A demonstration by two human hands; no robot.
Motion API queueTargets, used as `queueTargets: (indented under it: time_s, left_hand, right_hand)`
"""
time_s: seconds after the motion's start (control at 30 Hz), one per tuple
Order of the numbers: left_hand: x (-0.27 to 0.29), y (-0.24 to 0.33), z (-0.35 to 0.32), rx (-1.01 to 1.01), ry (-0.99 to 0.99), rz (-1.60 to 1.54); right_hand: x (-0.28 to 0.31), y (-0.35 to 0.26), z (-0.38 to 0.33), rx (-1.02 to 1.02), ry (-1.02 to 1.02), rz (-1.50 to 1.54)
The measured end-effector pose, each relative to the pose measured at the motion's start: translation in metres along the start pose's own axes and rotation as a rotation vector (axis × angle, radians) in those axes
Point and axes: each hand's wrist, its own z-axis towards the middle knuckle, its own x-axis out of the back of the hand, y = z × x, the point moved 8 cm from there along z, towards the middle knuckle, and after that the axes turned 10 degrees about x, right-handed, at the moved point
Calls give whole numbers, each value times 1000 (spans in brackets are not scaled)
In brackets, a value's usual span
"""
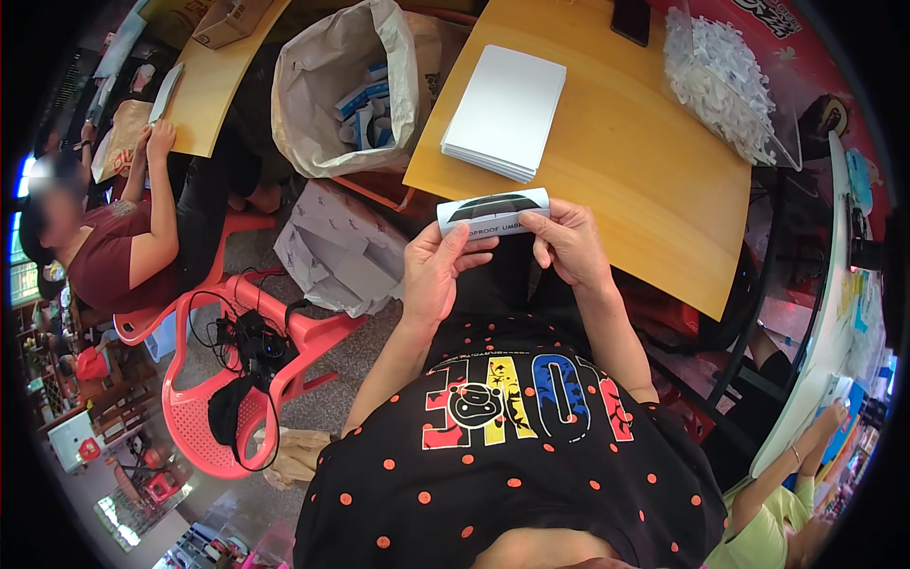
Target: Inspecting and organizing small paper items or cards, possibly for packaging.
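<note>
Both my hands hold a curved printed card point(494, 211) with a dark umbrella picture on a pale background, just off the table's near edge. It bends into a tube-like roll; whether its ends are joined I cannot tell. At its left end, the thumb of my left hand point(441, 270) presses on the front with the fingers curled behind. My right hand point(572, 244) pinches the right end between thumb and fingers. Beyond the card, a stack of white cards point(504, 109) lies on the yellow wooden table point(607, 190).
Left of the table stands an open paper sack point(303, 114) holding blue-and-white pieces. A clear container of small white plastic parts point(720, 85) is at the far right, near a dark phone point(630, 21). A red chair point(218, 446) carries black cables. Other people sit left and lower right.
</note>
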Motion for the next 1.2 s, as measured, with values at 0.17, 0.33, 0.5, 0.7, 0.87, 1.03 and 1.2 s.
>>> queueTargets:
  time_s: [0.17,0.33,0.5,0.7,0.87,1.03,1.2]
  left_hand:
    - [1,-4,3,-18,13,143]
    - [1,-2,5,-51,3,194]
    - [6,5,2,-73,62,195]
    - [9,12,-1,-128,88,247]
    - [2,17,-8,-202,80,360]
    - [-11,31,-21,-368,132,802]
    - [-13,32,-24,-503,173,927]
  right_hand:
    - [3,0,1,4,7,-9]
    - [3,2,2,-33,7,-27]
    - [5,-21,3,111,56,-241]
    - [-16,-69,-9,534,-40,-1023]
    - [-29,-74,-13,722,-163,-1154]
    - [-32,-62,-13,748,-335,-1243]
    - [-34,-58,-12,784,-402,-1291]
